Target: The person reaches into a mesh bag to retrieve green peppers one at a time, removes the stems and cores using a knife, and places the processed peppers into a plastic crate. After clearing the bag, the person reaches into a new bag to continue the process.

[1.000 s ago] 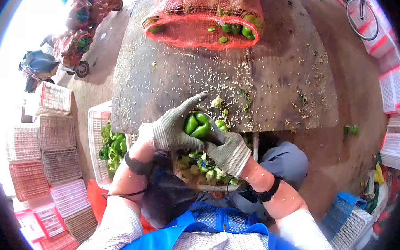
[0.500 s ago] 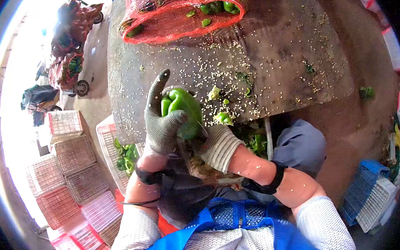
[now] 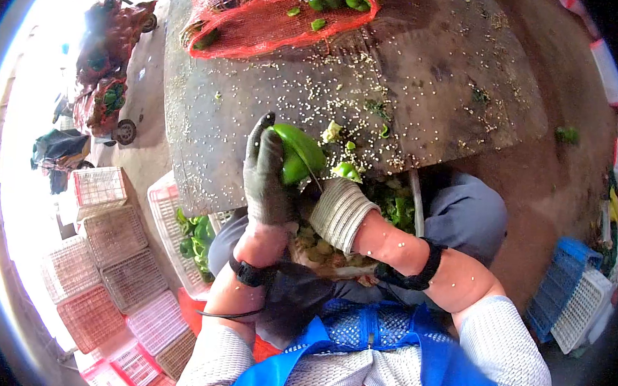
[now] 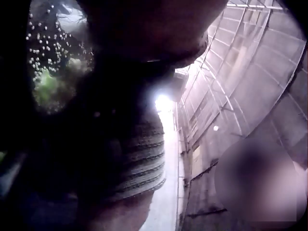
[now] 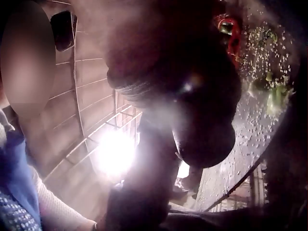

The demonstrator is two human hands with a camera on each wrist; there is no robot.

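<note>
In the head view, my gloved left hand [image 3: 269,180] holds a green pepper [image 3: 301,154] against its palm side, long fingers pointing up the board. Close by on the right, my gloved right hand [image 3: 339,212] grips a knife, its fingers mostly hidden; the thin blade [image 3: 315,178] reaches up to the pepper's lower right side. A cut green piece [image 3: 346,171] and a pale core [image 3: 332,132] lie on the seed-strewn board [image 3: 440,95]. Both wrist views are very dark around the hands, and the grips cannot be made out there.
A red mesh sack [image 3: 261,40] with peppers lies at the board's far edge. Left of my legs stands a white crate [image 3: 169,203] holding green peppers [image 3: 196,239]. Trimmings fill a container below the board, between my knees. Stacked crates [image 3: 96,315] stand left, blue and white ones [image 3: 563,283] right.
The head view has shifted. My left hand's fingers have drawn together and the pepper has turned, with its smooth side now showing. Both hands have stayed close together as the blade has come into clearer view.
</note>
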